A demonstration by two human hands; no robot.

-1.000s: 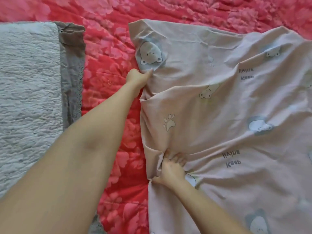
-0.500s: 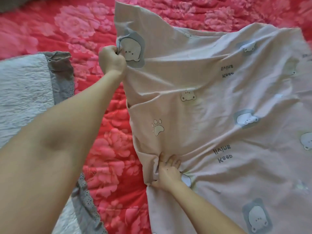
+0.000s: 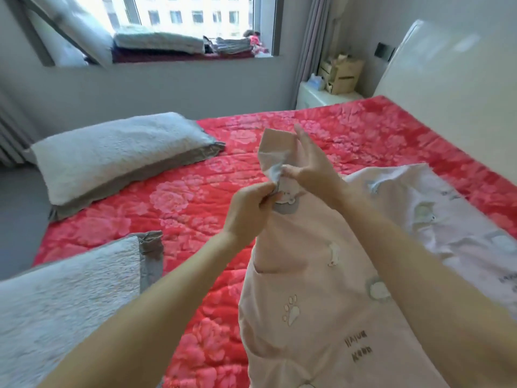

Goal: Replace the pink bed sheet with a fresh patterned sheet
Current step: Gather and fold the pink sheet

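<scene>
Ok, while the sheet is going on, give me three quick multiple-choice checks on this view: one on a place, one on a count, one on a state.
1. Where are the folded linens?
A. on the windowsill
B. on a chair
C. in a basket

2. How many pillows lie on the red floral cover?
A. one
B. two
C. four

3. The corner of the patterned sheet is:
A. tucked under the mattress
B. flat on the bed
C. held up by both hands

Answers:
1 A: the stacks sit on the ledge below the glass.
2 B: there is a far pillow and a near pillow.
3 C: the left hand and right hand pinch it above the cover.
</scene>
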